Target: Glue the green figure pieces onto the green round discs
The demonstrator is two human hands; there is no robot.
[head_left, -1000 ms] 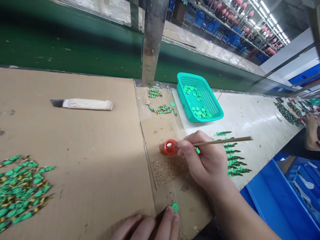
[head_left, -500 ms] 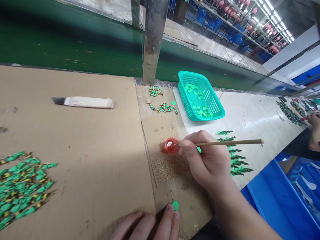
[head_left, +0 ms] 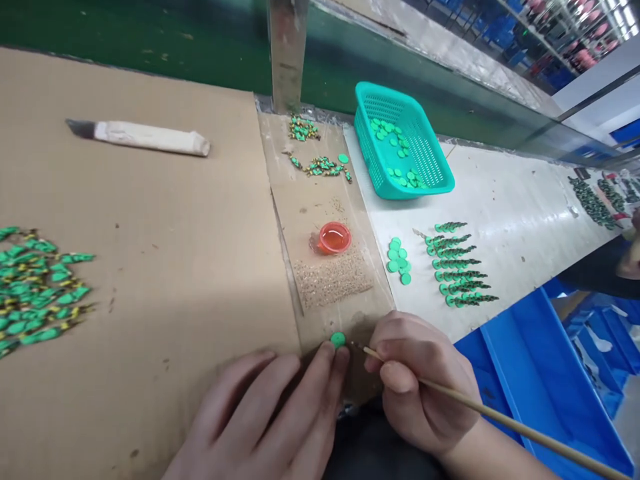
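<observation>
My right hand (head_left: 425, 380) pinches a thin wooden stick (head_left: 520, 427), whose narrow dark tip points left, just short of a small green disc (head_left: 338, 340). That disc lies on the cardboard near me, held at its edge by the fingertips of my left hand (head_left: 280, 407); the other left fingers stretch over the cardboard. Beyond both hands stands a small red cup (head_left: 335, 238) of shiny liquid. In front of it is a patch of tiny brownish beads (head_left: 333, 283). Several loose green discs (head_left: 399, 260) lie to the right.
A turquoise basket (head_left: 370, 147) holds more discs. Rows of green-and-dark beaded pieces (head_left: 460, 275) lie at right, a pile of green-and-yellow ones (head_left: 40, 293) at left. A wrapped knife-like tool (head_left: 145, 135) lies behind. A metal post (head_left: 287, 60) and blue bins (head_left: 530, 373) border the table. Another person's arm (head_left: 631, 257) shows far right.
My right hand has drawn the stick back from the red cup toward the green disc. My left fingertips stay at the disc. The camera view has tilted down.
</observation>
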